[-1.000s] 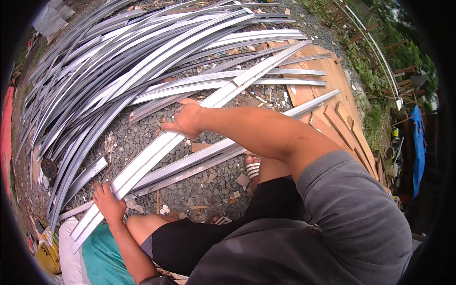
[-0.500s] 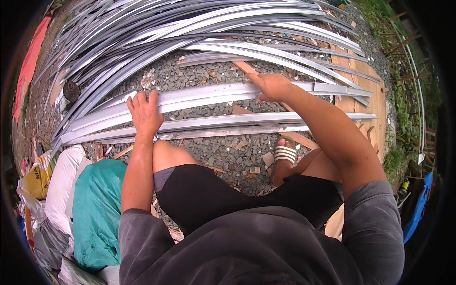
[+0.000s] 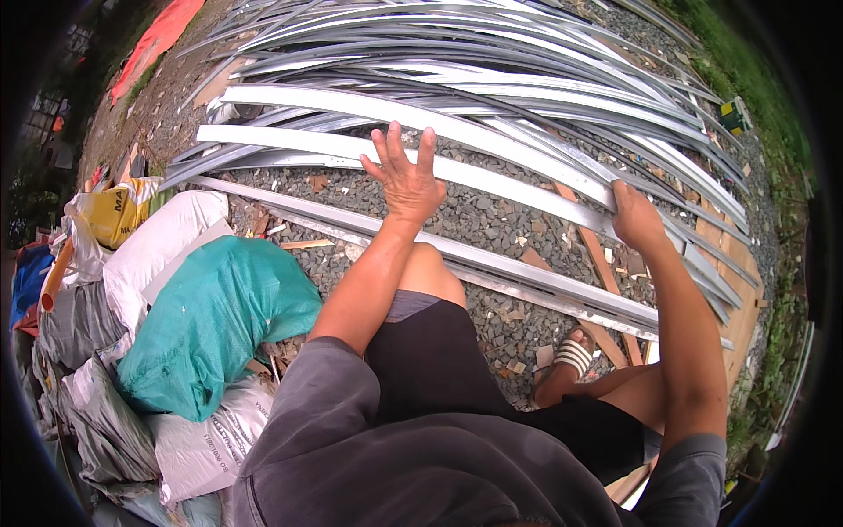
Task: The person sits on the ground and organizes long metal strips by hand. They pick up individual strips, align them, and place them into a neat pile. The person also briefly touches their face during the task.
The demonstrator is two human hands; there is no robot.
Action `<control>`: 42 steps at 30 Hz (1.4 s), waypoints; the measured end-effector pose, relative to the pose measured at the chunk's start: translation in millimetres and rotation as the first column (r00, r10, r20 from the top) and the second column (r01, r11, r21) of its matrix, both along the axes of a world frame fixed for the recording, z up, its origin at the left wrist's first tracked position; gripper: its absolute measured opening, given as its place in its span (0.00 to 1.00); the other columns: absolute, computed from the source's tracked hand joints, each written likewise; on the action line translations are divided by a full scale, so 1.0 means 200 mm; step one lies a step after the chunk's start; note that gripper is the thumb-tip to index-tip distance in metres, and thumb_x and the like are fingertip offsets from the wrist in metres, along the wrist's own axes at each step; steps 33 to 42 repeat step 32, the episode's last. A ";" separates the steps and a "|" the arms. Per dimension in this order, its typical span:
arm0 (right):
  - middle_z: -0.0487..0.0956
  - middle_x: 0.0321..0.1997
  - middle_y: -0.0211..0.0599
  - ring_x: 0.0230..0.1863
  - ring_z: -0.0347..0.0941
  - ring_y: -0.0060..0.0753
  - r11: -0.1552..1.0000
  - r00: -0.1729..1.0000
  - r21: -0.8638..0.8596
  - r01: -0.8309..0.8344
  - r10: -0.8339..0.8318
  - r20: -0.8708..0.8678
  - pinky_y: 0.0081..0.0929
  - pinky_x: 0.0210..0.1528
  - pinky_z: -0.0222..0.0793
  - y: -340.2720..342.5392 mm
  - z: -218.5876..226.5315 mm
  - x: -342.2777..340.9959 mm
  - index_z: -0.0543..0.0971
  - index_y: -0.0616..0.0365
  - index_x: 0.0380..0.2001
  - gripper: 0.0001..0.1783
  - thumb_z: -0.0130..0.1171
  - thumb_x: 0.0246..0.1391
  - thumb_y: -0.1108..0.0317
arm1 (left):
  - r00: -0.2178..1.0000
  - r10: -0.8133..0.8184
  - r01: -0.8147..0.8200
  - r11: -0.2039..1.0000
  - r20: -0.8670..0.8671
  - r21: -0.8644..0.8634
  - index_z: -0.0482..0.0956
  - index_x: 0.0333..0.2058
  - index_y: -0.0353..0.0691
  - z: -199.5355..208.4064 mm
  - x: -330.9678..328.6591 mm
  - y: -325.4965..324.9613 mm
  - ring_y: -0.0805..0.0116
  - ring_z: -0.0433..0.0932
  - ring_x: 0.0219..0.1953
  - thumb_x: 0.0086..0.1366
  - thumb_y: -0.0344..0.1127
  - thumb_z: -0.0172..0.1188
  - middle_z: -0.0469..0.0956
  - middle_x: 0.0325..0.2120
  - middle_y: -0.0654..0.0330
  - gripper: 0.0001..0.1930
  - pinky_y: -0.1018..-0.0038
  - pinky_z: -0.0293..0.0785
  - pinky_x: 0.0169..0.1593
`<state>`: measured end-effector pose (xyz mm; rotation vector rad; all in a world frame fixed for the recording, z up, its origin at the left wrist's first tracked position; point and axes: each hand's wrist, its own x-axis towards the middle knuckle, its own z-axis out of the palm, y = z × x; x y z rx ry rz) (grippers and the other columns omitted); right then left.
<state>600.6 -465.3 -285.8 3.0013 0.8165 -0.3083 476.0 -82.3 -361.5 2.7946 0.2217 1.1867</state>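
Note:
Two long, pale galvanised metal channels run across in front of me, a far one [image 3: 518, 147] and a near one [image 3: 290, 137]. My right hand [image 3: 639, 218] is closed round them toward their right part, its fingers partly hidden. Over the near channel, my left hand [image 3: 409, 180] is raised with its fingers spread, holding nothing; whether it touches the metal I cannot tell. Closer to my legs lies another pair of metal channels [image 3: 518, 263] on the gravel.
A large pile of metal channels [image 3: 492, 48] spreads across the far side. Wooden boards [image 3: 742, 263] lie at the right. On the left are a green sack [image 3: 219, 321], white sacks [image 3: 171, 233] and a yellow bag [image 3: 114, 213]. Gravel [image 3: 492, 215] covers the ground.
The view has turned left. My left hand has let go of the metal and spread its fingers. The channels under my hands have separated and tilted, showing broad pale faces.

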 end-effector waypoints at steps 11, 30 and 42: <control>0.75 0.54 0.52 0.54 0.77 0.56 0.991 0.998 0.126 0.042 -0.036 -0.049 0.48 0.52 0.75 -0.06 0.08 0.01 0.68 0.53 0.55 0.23 0.58 0.55 0.75 | 0.968 0.228 -0.231 0.973 -0.102 -0.018 0.72 0.62 0.57 0.08 -0.05 0.02 0.34 0.40 0.73 0.45 0.49 0.79 0.46 0.70 0.45 0.43 0.24 0.40 0.64; 0.72 0.57 0.51 0.59 0.75 0.56 0.943 0.999 0.329 0.041 -0.038 -0.017 0.49 0.55 0.76 -0.13 0.36 0.06 0.76 0.43 0.61 0.28 0.58 0.55 0.72 | 0.832 0.358 0.530 -0.739 0.423 -0.416 0.73 0.50 0.33 0.14 0.29 -0.12 0.44 0.80 0.47 0.69 0.26 0.49 0.77 0.45 0.52 0.12 0.33 0.66 0.63; 0.70 0.57 0.50 0.58 0.75 0.58 0.951 1.000 0.309 -0.020 0.022 -0.003 0.49 0.57 0.73 -0.15 0.35 0.04 0.66 0.34 0.70 0.40 0.55 0.53 0.76 | 0.816 0.476 0.567 -0.768 0.329 -0.296 0.75 0.47 0.39 0.03 0.30 -0.04 0.48 0.81 0.43 0.68 0.30 0.50 0.76 0.36 0.56 0.11 0.31 0.61 0.64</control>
